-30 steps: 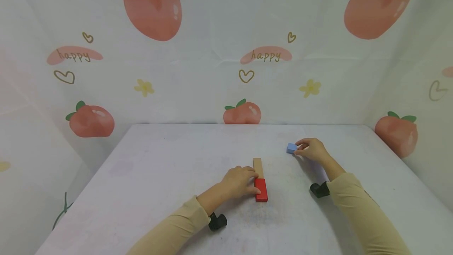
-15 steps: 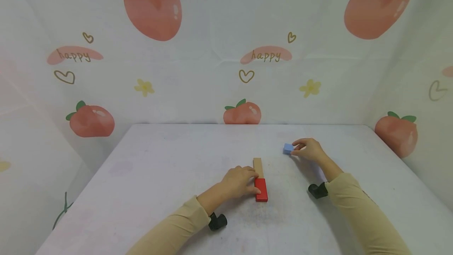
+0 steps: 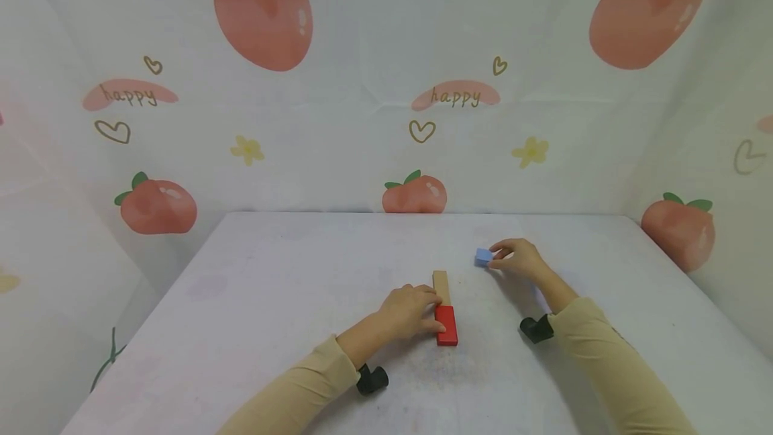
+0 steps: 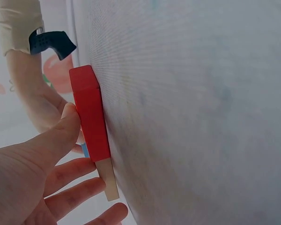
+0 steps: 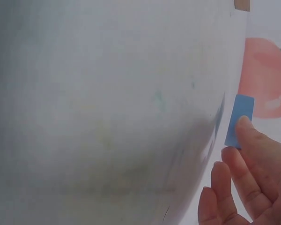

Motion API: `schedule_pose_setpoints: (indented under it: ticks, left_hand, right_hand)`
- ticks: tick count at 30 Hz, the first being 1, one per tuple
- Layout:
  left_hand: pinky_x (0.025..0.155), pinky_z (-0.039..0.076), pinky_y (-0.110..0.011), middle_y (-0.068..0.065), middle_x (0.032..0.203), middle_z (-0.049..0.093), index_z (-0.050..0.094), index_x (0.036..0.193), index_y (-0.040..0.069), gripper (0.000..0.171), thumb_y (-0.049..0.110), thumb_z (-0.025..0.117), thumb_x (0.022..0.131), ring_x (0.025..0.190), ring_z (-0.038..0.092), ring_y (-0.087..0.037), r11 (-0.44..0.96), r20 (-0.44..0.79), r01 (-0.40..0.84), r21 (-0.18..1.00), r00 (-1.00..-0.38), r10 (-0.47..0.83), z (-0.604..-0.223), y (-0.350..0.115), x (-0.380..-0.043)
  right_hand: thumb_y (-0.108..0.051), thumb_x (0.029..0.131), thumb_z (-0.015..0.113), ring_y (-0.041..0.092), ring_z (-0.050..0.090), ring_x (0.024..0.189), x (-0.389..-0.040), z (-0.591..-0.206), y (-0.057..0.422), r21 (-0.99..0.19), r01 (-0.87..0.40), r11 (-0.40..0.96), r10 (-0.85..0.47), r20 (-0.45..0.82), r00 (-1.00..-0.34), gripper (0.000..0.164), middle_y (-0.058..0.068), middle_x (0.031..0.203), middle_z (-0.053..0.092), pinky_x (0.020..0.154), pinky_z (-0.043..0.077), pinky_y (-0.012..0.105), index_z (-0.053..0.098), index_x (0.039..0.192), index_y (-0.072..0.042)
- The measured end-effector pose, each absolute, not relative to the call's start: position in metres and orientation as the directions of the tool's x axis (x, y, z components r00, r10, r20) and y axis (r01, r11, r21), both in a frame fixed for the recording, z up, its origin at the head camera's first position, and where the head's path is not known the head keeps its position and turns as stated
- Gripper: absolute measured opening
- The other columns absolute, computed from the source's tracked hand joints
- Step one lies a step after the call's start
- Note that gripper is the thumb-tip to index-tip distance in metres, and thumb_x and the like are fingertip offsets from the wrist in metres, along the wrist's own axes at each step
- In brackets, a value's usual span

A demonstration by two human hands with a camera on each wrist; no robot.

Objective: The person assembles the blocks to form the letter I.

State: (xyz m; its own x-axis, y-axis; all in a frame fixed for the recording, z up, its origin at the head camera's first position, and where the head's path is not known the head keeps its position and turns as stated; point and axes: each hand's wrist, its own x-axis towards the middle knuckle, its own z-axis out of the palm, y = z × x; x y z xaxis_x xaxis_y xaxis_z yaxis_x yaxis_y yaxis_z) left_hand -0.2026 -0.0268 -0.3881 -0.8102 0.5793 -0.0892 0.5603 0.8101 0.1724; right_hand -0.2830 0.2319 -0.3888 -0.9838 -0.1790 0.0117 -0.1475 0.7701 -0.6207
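Observation:
On the table lies a red rectangular block point(image 3: 446, 326), end to end with a bare wooden block point(image 3: 441, 287) that points away from the person. My left hand point(image 3: 406, 312) rests beside this pair, its thumb touching the red block. In the left wrist view the loosely extended fingers reach along the wooden block point(image 4: 109, 180). Farther back and to the right, my right hand point(image 3: 521, 259) pinches a small blue block point(image 3: 483, 258) between thumb and fingertips. The right wrist view has the thumb on the face of the blue block point(image 5: 237, 133), the other fingers slightly bent below it.
A white table point(image 3: 290, 287) bears the blocks, with a fruit-printed curtain point(image 3: 356, 119) behind its far edge. Black wrist-worn cameras hang under both forearms, the left one point(image 3: 372, 379) close to the tabletop.
The right hand has carried the blue block left and slightly closer to the person, nearer the wooden block. The left hand, red block and wooden block have stayed in place.

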Motion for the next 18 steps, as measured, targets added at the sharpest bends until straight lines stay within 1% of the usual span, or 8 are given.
schedule_pose_setpoints:
  ticks: [5,12,18]
  left_hand:
    - [0.100,0.044,-0.031,0.001,0.131,0.058,0.060,0.125,0.018,0.050,0.046,0.065,0.083,0.123,0.052,-0.014,0.810,-0.090,0.562,0.169,-0.809,0.581,-0.388,-0.026,-0.203]
    - [0.099,0.045,-0.030,0.002,0.131,0.058,0.060,0.125,0.019,0.050,0.046,0.066,0.083,0.122,0.052,-0.013,0.813,-0.093,0.559,0.164,-0.811,0.577,-0.388,-0.026,-0.203]
    - [0.100,0.045,-0.032,0.002,0.131,0.058,0.060,0.125,0.019,0.051,0.046,0.065,0.083,0.122,0.052,-0.013,0.816,-0.101,0.553,0.167,-0.814,0.572,-0.388,-0.026,-0.203]
  right_hand:
    - [-0.014,0.080,0.071,0.025,0.054,0.086,-0.283,-0.390,0.225,-0.623,-0.128,0.772,-0.167,-0.004,-0.986,0.037,0.019,0.091,0.067,0.069,0.038,0.025,0.062,0.110,0.006]
    - [-0.012,0.079,0.071,0.024,0.054,0.084,-0.282,-0.388,0.215,-0.634,-0.137,0.761,-0.172,0.006,-0.985,0.036,0.019,0.088,0.067,0.066,0.038,0.024,0.063,0.108,0.007]
    - [-0.013,0.080,0.071,0.022,0.052,0.082,-0.282,-0.387,0.208,-0.632,-0.104,0.768,-0.156,-0.028,-0.987,0.036,0.018,0.090,0.065,0.064,0.038,0.023,0.062,0.110,0.006]
